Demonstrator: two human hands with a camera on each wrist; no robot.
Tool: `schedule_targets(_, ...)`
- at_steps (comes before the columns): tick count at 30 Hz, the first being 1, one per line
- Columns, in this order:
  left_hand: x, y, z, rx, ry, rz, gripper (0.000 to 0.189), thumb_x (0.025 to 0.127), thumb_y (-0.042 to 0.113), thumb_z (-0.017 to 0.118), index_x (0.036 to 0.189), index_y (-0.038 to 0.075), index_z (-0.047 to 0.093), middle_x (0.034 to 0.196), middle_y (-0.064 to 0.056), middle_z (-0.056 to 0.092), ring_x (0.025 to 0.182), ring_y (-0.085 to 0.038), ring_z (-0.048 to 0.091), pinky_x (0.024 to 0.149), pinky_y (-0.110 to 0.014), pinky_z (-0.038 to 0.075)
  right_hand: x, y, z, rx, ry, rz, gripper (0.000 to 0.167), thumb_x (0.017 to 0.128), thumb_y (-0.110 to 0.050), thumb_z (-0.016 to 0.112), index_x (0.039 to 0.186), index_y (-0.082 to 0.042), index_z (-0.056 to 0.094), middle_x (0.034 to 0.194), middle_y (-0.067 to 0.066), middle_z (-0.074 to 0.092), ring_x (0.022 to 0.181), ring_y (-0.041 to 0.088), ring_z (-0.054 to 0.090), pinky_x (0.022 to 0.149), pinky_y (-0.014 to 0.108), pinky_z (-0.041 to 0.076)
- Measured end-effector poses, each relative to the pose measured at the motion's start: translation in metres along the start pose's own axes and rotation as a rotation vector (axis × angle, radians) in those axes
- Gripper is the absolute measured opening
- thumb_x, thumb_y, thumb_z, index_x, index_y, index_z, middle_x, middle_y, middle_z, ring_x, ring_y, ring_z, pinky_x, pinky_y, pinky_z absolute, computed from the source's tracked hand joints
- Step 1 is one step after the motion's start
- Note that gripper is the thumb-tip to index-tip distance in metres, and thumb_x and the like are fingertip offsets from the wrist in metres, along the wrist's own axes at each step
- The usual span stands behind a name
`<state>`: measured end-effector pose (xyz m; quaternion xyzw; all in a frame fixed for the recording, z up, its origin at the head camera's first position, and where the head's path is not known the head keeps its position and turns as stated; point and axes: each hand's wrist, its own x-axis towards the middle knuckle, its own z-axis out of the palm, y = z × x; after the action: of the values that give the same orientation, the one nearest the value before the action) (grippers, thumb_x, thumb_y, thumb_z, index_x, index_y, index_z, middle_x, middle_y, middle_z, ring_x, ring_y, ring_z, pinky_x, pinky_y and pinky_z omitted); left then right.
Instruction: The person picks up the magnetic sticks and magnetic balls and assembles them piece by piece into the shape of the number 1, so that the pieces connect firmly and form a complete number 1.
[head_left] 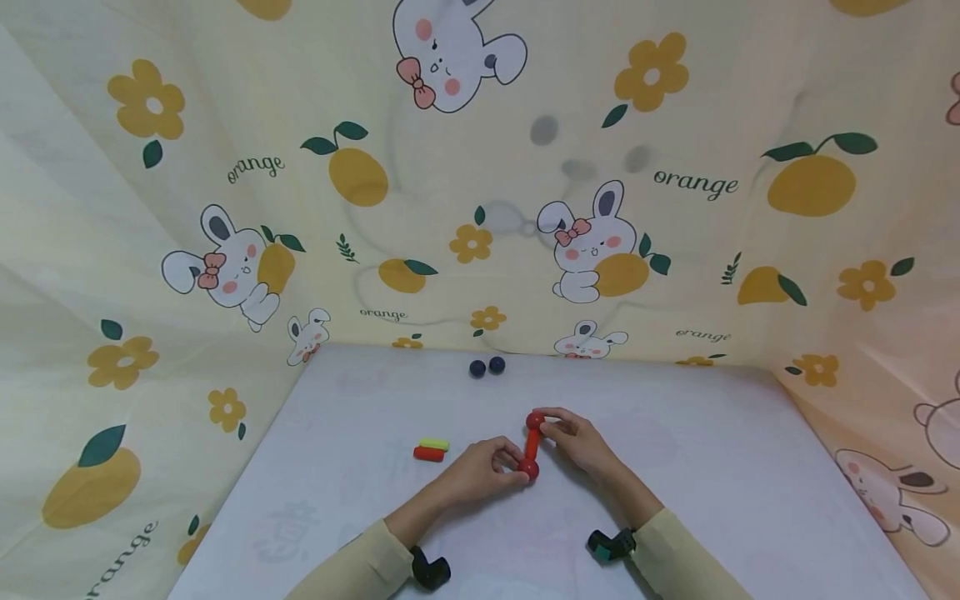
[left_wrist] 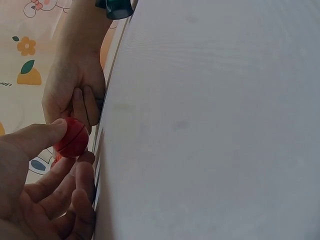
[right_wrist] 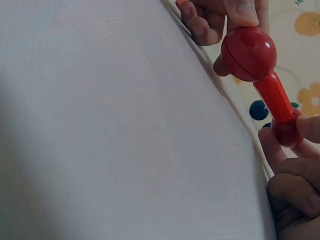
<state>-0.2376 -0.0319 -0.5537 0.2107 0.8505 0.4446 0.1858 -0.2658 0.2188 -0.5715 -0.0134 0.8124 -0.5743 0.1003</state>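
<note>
Two red balls joined by an orange-red rod make a dumbbell shape over the white table. My left hand pinches the nearer red ball between thumb and fingers. At the far end, my right hand pinches the other red ball. The left wrist view shows the nearer red ball under the left thumb, with a dark seam round it. In the right wrist view the rod runs between both balls, its ends meeting them.
A yellow-green rod and a red rod lie side by side left of the hands. Two dark blue balls sit near the back edge of the white table. A patterned cloth hangs behind.
</note>
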Motion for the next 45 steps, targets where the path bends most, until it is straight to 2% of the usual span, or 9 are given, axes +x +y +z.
schedule_targets(4, 0.001, -0.001, 0.000, -0.003, 0.005, -0.008, 0.027, 0.095, 0.039, 0.084, 0.116, 0.029, 0.070, 0.104, 0.015, 0.073, 0.093, -0.011, 0.062, 0.084, -0.033, 0.055, -0.001, 0.001, 0.001, -0.014, 0.007, -0.011, 0.039, 0.106, -0.032, 0.071, 0.143, -0.024, 0.069, 0.125, 0.007, 0.074, 0.102, 0.025, 0.059, 0.082, 0.035, 0.046)
schedule_targets(8, 0.002, 0.000, 0.000, -0.007, 0.012, -0.020, 0.027, 0.095, 0.041, 0.083, 0.116, 0.029, 0.071, 0.105, 0.015, 0.073, 0.094, -0.011, 0.062, 0.086, -0.035, 0.055, -0.001, 0.002, 0.001, -0.063, 0.020, -0.021, 0.040, 0.106, -0.032, 0.070, 0.145, -0.024, 0.068, 0.122, 0.003, 0.075, 0.107, 0.020, 0.063, 0.090, 0.035, 0.050)
schedule_targets(12, 0.003, 0.001, 0.000, -0.001, 0.027, -0.036, 0.028, 0.096, 0.041, 0.082, 0.118, 0.027, 0.071, 0.106, 0.013, 0.073, 0.095, -0.011, 0.063, 0.087, -0.037, 0.057, -0.001, 0.002, 0.001, -0.056, 0.002, -0.022, 0.046, 0.106, -0.033, 0.070, 0.150, -0.022, 0.063, 0.121, 0.007, 0.076, 0.095, 0.021, 0.059, 0.081, 0.035, 0.045)
schedule_targets(15, 0.004, 0.001, 0.001, 0.004, 0.044, -0.050, 0.028, 0.097, 0.042, 0.081, 0.118, 0.027, 0.071, 0.106, 0.013, 0.073, 0.096, -0.011, 0.063, 0.087, -0.038, 0.057, -0.001, 0.003, 0.000, -0.033, -0.012, -0.018, 0.048, 0.106, -0.034, 0.070, 0.152, -0.023, 0.061, 0.123, 0.010, 0.076, 0.093, 0.022, 0.055, 0.078, 0.037, 0.039)
schedule_targets(22, 0.010, 0.001, 0.001, 0.001, 0.089, -0.053, 0.027, 0.099, 0.041, 0.079, 0.119, 0.026, 0.070, 0.108, 0.011, 0.073, 0.098, -0.012, 0.064, 0.089, -0.040, 0.058, -0.002, 0.002, -0.002, 0.003, -0.020, -0.059, 0.051, 0.105, -0.033, 0.071, 0.154, -0.026, 0.058, 0.131, 0.010, 0.072, 0.111, 0.026, 0.060, 0.089, 0.039, 0.043)
schedule_targets(29, 0.013, 0.003, -0.001, -0.011, 0.100, -0.052, 0.028, 0.100, 0.041, 0.078, 0.120, 0.025, 0.070, 0.110, 0.009, 0.072, 0.095, -0.012, 0.064, 0.088, -0.038, 0.057, -0.005, -0.001, 0.000, 0.027, -0.018, -0.083, 0.043, 0.107, -0.028, 0.070, 0.148, -0.021, 0.063, 0.131, 0.013, 0.070, 0.115, 0.029, 0.063, 0.090, 0.039, 0.046)
schedule_targets(35, 0.017, 0.007, -0.002, -0.020, 0.121, -0.049, 0.030, 0.099, 0.041, 0.079, 0.120, 0.022, 0.070, 0.111, 0.007, 0.073, 0.096, -0.014, 0.064, 0.089, -0.040, 0.057, -0.010, -0.004, 0.003, -0.021, -0.002, -0.069, 0.036, 0.105, -0.033, 0.072, 0.140, -0.025, 0.069, 0.128, 0.006, 0.071, 0.120, 0.027, 0.064, 0.099, 0.050, 0.044)
schedule_targets(42, 0.022, 0.006, -0.001, -0.020, 0.148, -0.055, 0.030, 0.099, 0.041, 0.079, 0.119, 0.021, 0.070, 0.109, 0.006, 0.073, 0.097, -0.014, 0.064, 0.089, -0.041, 0.056, -0.012, -0.004, 0.003, -0.028, -0.049, -0.089, 0.034, 0.105, -0.032, 0.071, 0.137, -0.022, 0.069, 0.128, 0.008, 0.070, 0.115, 0.027, 0.063, 0.086, 0.038, 0.046)
schedule_targets(45, 0.024, 0.005, 0.000, -0.025, 0.158, -0.049, 0.030, 0.098, 0.040, 0.080, 0.118, 0.020, 0.070, 0.109, 0.006, 0.073, 0.099, -0.015, 0.067, 0.092, -0.043, 0.057, -0.014, -0.004, 0.002, -0.028, -0.062, -0.094, 0.033, 0.106, -0.032, 0.071, 0.136, -0.019, 0.070, 0.126, 0.009, 0.071, 0.111, 0.026, 0.061, 0.084, 0.038, 0.046)
